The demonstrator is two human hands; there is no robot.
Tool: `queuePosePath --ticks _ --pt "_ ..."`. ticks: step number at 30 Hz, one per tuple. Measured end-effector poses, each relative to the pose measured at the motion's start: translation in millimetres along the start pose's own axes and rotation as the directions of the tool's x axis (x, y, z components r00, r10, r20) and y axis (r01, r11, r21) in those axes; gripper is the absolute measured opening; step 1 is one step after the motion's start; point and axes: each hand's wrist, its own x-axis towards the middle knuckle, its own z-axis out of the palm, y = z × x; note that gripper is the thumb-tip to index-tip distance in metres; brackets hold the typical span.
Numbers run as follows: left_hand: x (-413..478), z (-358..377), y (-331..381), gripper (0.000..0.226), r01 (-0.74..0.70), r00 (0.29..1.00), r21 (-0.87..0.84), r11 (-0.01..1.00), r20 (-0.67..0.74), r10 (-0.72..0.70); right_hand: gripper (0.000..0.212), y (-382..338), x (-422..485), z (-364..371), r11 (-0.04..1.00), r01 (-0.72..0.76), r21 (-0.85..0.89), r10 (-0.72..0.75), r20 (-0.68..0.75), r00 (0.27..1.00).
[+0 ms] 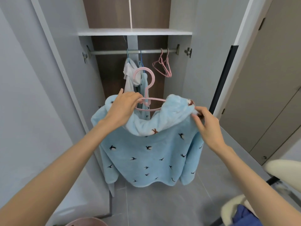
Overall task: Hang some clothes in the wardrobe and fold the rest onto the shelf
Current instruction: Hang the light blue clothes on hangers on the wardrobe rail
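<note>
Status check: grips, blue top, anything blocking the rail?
Left grip holds pink hanger. Right grip pinches blue top at shoulder; top draped on hanger, not yet on rail. Rail gap free between hung clothes and spare hangers.

The rail [110, 52] is bare left of the hung clothes [130, 74]; two empty hangers [163, 62] (pink) crowd its right; shelf [135, 32] caps it.

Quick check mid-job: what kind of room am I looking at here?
Probably a bedroom, at an open built-in wardrobe: a hanging rail with clothes and empty pink hangers, a white shelf above.
</note>
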Motion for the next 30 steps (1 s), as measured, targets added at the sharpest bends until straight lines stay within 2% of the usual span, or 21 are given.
queuePosePath --ticks 2,5,13,19,23,26,28,30 --pt "6 -2 1 0.020 0.001 1.000 -0.028 1.000 -0.006 -0.001 0.016 0 5 -6 0.998 0.055 -0.037 -0.057 -0.075 0.996" --pt "12 0 3 0.019 -0.001 1.000 -0.051 0.999 0.004 0.001 0.020 -1 10 -12 0.987 0.135 -0.089 -0.146 -0.131 0.981" --pt "10 10 0 0.026 0.024 0.999 -0.107 0.994 0.031 -0.021 0.025 14 15 -18 0.952 0.233 -0.200 -0.252 -0.074 0.965" --pt "11 11 -5 0.026 0.033 0.999 -0.080 0.996 0.045 -0.029 0.022 5 23 -20 0.989 0.137 0.051 -0.133 -0.080 0.988" --pt "12 4 -7 0.025 -0.004 0.998 -0.012 1.000 0.056 0.005 0.020 -3 37 -25 0.992 0.007 0.122 0.010 -0.138 0.990" --pt "12 0 -11 0.024 -0.044 0.998 0.009 0.999 0.033 0.044 0.023 -6 52 -31 0.998 -0.041 0.054 0.052 -0.220 0.974" --pt "11 -2 -11 0.023 -0.038 0.999 -0.054 0.998 -0.028 0.037 0.023 -7 58 -32 0.993 -0.103 -0.050 0.095 -0.145 0.985" --pt "11 -2 -11 0.022 -0.042 0.998 -0.066 0.997 -0.044 0.039 0.036 -9 57 -30 0.980 -0.151 -0.133 0.140 -0.087 0.986"
